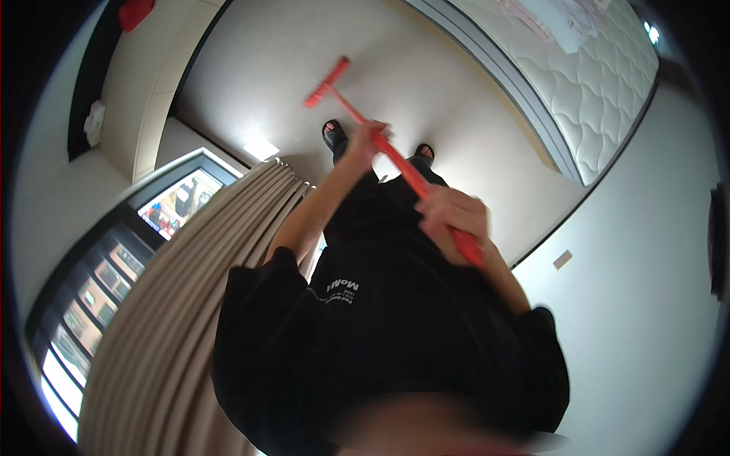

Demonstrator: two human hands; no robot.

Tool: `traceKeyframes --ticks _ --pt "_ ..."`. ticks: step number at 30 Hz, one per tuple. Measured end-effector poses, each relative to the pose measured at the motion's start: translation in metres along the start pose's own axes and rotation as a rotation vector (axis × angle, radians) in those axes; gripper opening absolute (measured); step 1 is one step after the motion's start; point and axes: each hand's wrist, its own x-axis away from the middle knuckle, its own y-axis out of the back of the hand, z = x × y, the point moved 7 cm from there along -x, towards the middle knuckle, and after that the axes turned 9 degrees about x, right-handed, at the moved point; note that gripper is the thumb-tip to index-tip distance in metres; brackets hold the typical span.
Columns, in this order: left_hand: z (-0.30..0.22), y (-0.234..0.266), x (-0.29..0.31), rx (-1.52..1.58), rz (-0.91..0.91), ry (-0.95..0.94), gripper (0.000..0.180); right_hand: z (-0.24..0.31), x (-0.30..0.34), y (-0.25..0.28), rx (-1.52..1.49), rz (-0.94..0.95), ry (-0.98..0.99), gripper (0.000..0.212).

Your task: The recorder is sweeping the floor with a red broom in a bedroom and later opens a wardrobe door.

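A red long-handled floor brush (411, 173) slants across in front of my body, from lower right to upper left. Its narrow crosswise head (328, 82) is down by the floor, beyond my feet; blur hides the detail of its underside. My left hand (368, 138) is wrapped round the middle of the handle. Nearer to my body, my right hand (455, 219) closes round the upper part of the handle, whose end pokes out below the fist.
I stand in black sandals (333, 134) on a pale floor (258, 57). A bed with a white quilted mattress (593, 99) and cloth on it is at the far right. Beige curtains (190, 281) and a window lie left; a white wall (631, 304) rises right.
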Motion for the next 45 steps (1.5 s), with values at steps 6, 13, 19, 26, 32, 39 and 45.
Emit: traceKeyframes --ticks 6,13,19,26,32,39,45 --pt "-0.291 0.136 -0.034 -0.304 -0.165 -0.353 0.027 -0.099 -0.167 -0.234 0.013 0.020 0.063 0.029" --pt "-0.397 0.219 -0.087 -0.392 -0.208 -0.397 0.025 -0.169 -0.260 -0.369 0.105 0.065 0.042 0.021" --pt "-0.242 0.171 -0.094 -0.814 -0.235 -0.200 0.020 -0.137 -0.134 -0.247 0.014 -0.167 0.026 0.012" --pt "0.100 0.056 -0.011 -0.616 -0.061 0.314 0.025 -0.048 0.096 -0.053 0.149 -0.139 -0.262 0.025" --pt "0.212 -0.020 0.039 -0.371 -0.083 -0.002 0.010 0.009 0.166 0.041 -0.129 0.237 -0.329 0.029" --pt "0.143 -0.051 0.047 -0.383 -0.221 -0.216 0.007 0.033 0.132 0.051 0.156 0.329 -0.504 0.047" --pt "0.048 -0.092 0.039 0.610 -0.036 0.037 0.033 0.004 0.112 0.052 0.136 -0.305 -0.752 0.032"
